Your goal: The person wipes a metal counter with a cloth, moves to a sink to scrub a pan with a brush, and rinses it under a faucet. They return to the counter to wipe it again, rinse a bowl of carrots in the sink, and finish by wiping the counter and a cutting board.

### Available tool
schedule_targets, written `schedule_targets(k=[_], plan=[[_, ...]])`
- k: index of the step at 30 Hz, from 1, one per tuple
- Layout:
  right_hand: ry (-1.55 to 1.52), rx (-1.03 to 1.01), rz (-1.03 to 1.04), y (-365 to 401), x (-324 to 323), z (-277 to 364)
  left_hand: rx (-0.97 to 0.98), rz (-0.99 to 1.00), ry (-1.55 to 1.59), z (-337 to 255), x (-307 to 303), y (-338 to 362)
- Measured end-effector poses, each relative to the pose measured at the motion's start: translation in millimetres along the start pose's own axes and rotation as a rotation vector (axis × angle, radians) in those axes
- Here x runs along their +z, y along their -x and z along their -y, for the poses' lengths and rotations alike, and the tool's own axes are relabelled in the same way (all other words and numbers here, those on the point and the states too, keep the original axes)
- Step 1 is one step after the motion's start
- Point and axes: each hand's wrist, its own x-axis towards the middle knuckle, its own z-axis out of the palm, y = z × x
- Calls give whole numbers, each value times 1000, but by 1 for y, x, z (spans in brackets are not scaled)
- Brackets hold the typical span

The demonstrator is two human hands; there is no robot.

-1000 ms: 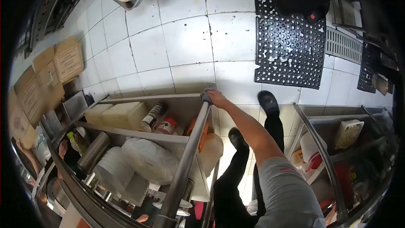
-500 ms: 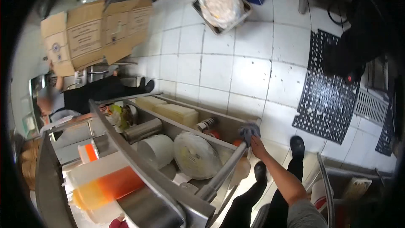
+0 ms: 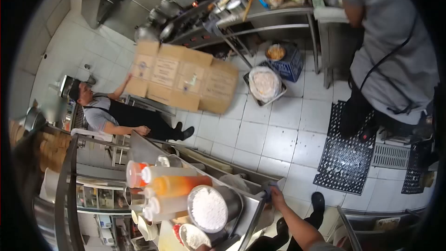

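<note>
My right hand (image 3: 277, 197) is closed on a bunched grey-blue cloth (image 3: 268, 188) at the corner of a metal shelf unit (image 3: 254, 214). Only a sliver of my left hand (image 3: 204, 247) shows at the bottom edge, beside a bowl of white powder (image 3: 195, 236); its fingers are hidden. On the unit's top stands a larger metal container of white powder (image 3: 209, 208). Behind it lie squeeze bottles, one with orange sauce (image 3: 183, 185) and one that looks whitish (image 3: 162, 207). Something red (image 3: 177, 233) sits by the smaller bowl.
A co-worker (image 3: 125, 118) at left holds up a flattened cardboard box (image 3: 181, 76). Another person (image 3: 392, 51) stands at right by a black perforated mat (image 3: 346, 153). On the tiled floor are a bagged tray (image 3: 265, 85) and a blue box (image 3: 289, 65). A stove counter (image 3: 265, 16) lies beyond.
My view has tilted up, bringing the unit's top and the stove counter into sight. The right hand stays at the unit's corner with the cloth. The cardboard and co-worker appear further right.
</note>
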Motion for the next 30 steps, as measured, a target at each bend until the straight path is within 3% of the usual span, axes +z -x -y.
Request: schedule_targets(k=[1, 3, 4, 5, 6, 9, 12, 15, 17, 21, 22, 23, 25, 26, 27, 29, 30], plan=[[14, -23, -2, 5, -6, 27, -120, 16, 23, -2, 1, 1], [150, 219, 212, 21, -22, 94, 83, -22, -190, 40, 15, 4], [98, 44, 282, 14, -42, 80, -93, 14, -27, 58, 19, 12], [221, 120, 260, 23, -56, 101, 63, -80, 61, 55, 25, -1], [343, 195, 233, 26, -74, 110, 63, 11, -61, 38, 18, -7], [274, 159, 211, 43, -132, 125, 311, -107, 57, 22, 23, -17], [524, 192, 50, 74, -178, 166, 374, -156, 86, 18, 24, -20], [432, 339, -6, 78, -229, 148, 270, -166, 126, 8, 22, -18], [569, 384, 41, 74, -256, 129, 229, -178, 145, 5, 22, -15], [928, 426, 303, 40, -302, 73, 181, -277, 168, 2, 27, -8], [764, 632, 403, 17, -324, 58, 121, -211, 155, -3, 21, -8], [812, 643, 433, -4, -331, 40, 61, -149, 143, -8, 16, -5], [907, 660, 496, -17, -320, 47, -23, -180, 162, -24, 6, 13], [700, 755, 446, 25, -276, 137, -96, -187, 180, -30, 1, 23], [717, 752, 462, 22, -264, 144, -107, -206, 181, -27, -1, 35], [1042, 540, 604, -5, -262, 121, -354, -119, 192, -11, 1, 73], [1067, 611, 692, 9, -236, 160, -362, -139, 201, -6, -1, 91]])
